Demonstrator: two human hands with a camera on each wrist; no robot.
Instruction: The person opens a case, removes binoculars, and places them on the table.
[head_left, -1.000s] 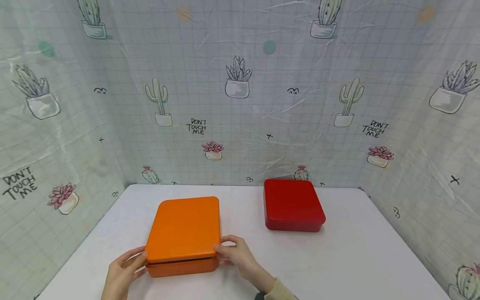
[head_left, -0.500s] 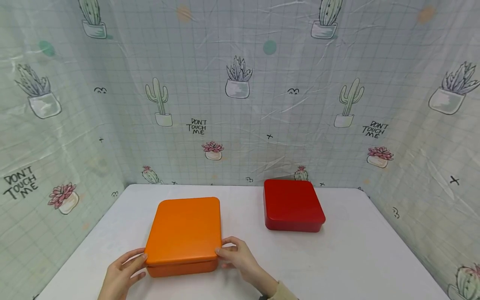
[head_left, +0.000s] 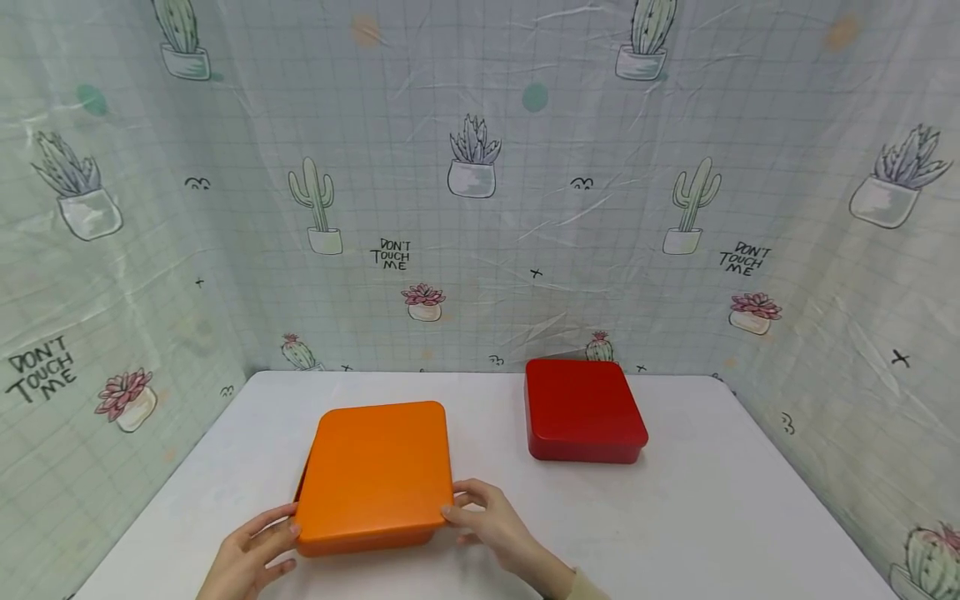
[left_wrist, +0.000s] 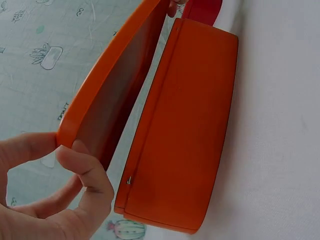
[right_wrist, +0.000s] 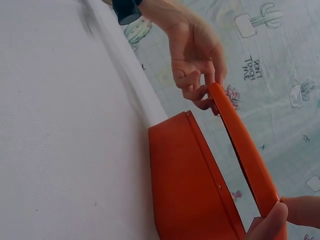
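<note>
Below and left of the frame's centre, we see the left hand (head_left: pixel 251 552) and right hand (head_left: pixel 491 527) pinching the near corners of an orange lid (head_left: pixel 378 471) above its orange box (left_wrist: pixel 182 120). The lid (nearly square, neither axis clearly longer) faces upward.

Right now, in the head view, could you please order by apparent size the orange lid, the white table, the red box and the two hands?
1. White table
2. Orange lid
3. Red box
4. Left hand and right hand: they look too alike to rank.
</note>
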